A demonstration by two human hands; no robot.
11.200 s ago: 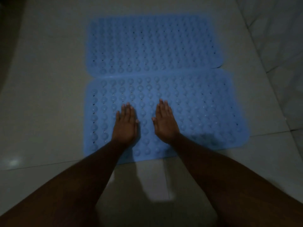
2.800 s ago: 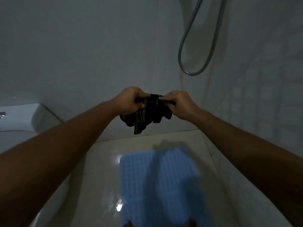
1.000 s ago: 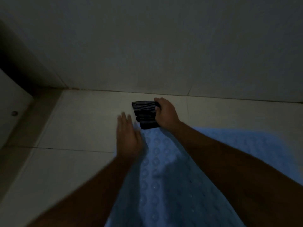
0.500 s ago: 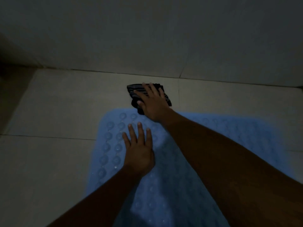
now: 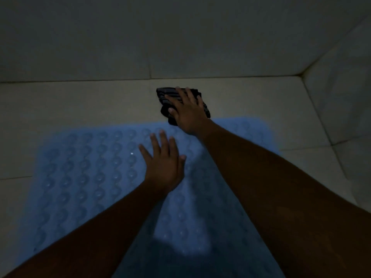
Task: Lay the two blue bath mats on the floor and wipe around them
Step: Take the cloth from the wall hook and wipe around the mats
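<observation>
Right hand [image 5: 188, 113] presses flat on the cloth [image 5: 166, 97] on the floor [image 5: 80, 101]; left hand [image 5: 163, 163] lies open on the mat [image 5: 80, 167]. Wiping too close could catch and lift the mat's edge.

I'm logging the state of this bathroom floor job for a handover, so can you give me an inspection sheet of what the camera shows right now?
Surface: pale tiled floor, dimly lit, grout lines visible.
Job's things: blue bath mat lies flat on the floor, bumps up; only one mat can be made out. Dark striped cloth sits on the floor just beyond the mat's far edge.
Clutter: nothing seen.
Grippers: right hand pressed flat on the cloth; left hand flat on the mat, fingers spread.
Cables: nothing seen.
Surroundings: tiled wall along the far side, meeting another wall in a corner at the right.
</observation>
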